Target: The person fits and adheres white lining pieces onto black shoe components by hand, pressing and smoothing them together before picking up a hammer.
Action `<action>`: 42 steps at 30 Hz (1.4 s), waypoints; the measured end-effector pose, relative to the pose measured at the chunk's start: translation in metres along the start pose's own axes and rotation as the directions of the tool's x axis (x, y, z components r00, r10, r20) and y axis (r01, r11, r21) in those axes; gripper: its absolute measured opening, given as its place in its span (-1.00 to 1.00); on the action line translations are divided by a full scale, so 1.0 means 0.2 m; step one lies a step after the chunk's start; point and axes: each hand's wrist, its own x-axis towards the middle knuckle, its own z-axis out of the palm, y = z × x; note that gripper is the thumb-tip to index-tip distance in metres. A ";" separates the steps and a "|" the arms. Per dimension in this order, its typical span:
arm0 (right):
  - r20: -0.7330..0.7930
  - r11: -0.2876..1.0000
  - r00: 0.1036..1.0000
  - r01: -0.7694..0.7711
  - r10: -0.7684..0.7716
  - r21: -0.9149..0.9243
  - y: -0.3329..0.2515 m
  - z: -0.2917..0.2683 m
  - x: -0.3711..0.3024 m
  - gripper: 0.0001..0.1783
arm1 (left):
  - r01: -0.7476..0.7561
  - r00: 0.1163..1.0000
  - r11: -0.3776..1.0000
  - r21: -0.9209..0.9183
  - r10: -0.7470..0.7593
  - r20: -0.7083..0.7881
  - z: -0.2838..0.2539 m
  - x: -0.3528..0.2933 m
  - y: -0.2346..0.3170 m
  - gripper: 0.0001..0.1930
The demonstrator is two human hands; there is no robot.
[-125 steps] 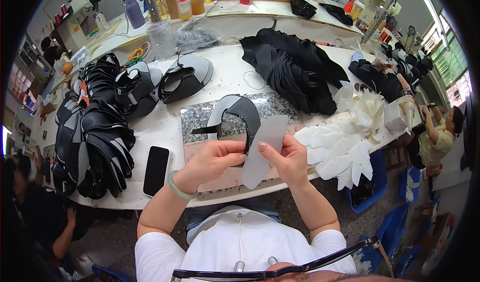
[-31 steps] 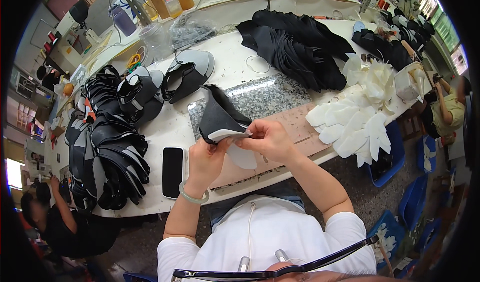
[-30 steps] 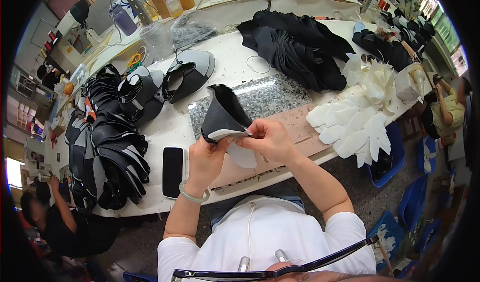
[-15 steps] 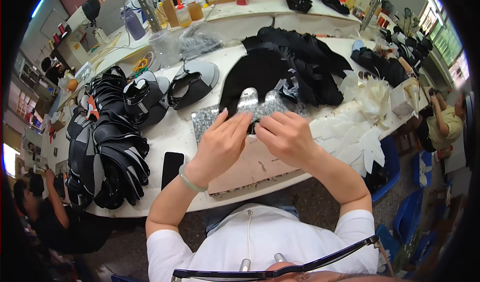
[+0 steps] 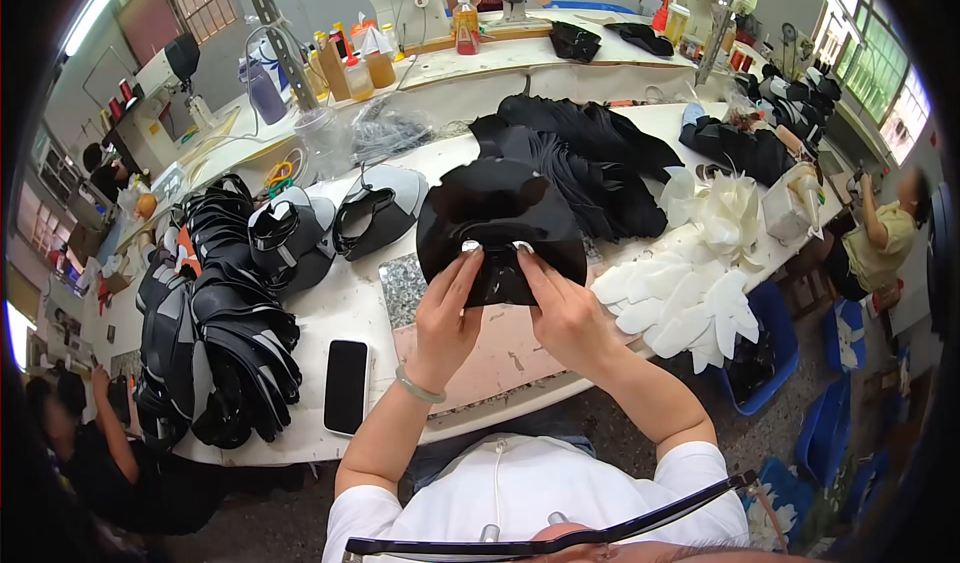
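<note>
A glossy black shoe-upper piece, wide and rounded at its far end, is held up in front of me. My left hand grips its near left part, the fingertips closed on the edge of an inner cut-out. On the other side my right hand pinches it in the same way. Both thumbs are mostly hidden. Beneath the piece lie a speckled stone slab and a pinkish board. Right of my right hand, white leaf-shaped pieces are spread on the table.
Stacked black-and-grey shoe uppers fill the left, near a black phone. Two shaped uppers, one a grey-and-black upper, stand behind. Black fabric pieces are heaped beyond my hands. A blue bin sits below the right edge.
The black piece has tilted up, and its glossy face now shows. My hands have moved from close together over the slab to either side of its near part, nearer to me.
</note>
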 end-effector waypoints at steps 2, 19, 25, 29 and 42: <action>-0.016 0.991 1.000 -0.021 0.023 0.133 0.02 -0.01 0.00 -0.50 | -0.020 0.998 0.994 0.108 0.012 0.070 -0.01 0.01 -0.01 -0.54; -0.209 0.716 0.861 -0.225 0.464 0.661 0.07 0.03 0.19 -0.37 | 0.355 0.933 0.926 -0.127 -0.360 -0.018 0.04 0.12 0.01 -0.66; -0.231 0.985 0.959 -0.149 0.166 0.087 0.23 -0.11 0.22 -0.54 | 0.655 0.731 0.739 -0.160 -0.566 0.381 -0.06 0.12 -0.01 -0.79; -0.050 0.987 0.986 -0.159 0.160 0.022 0.31 0.01 0.19 -0.68 | 0.846 0.533 0.404 -0.348 -0.665 0.524 -0.08 0.02 -0.01 -0.76; 0.532 0.931 0.846 -0.176 -0.023 0.320 0.10 0.35 -0.51 -0.56 | 0.565 0.778 0.781 0.267 -0.612 0.143 -0.13 -0.53 -0.24 -0.28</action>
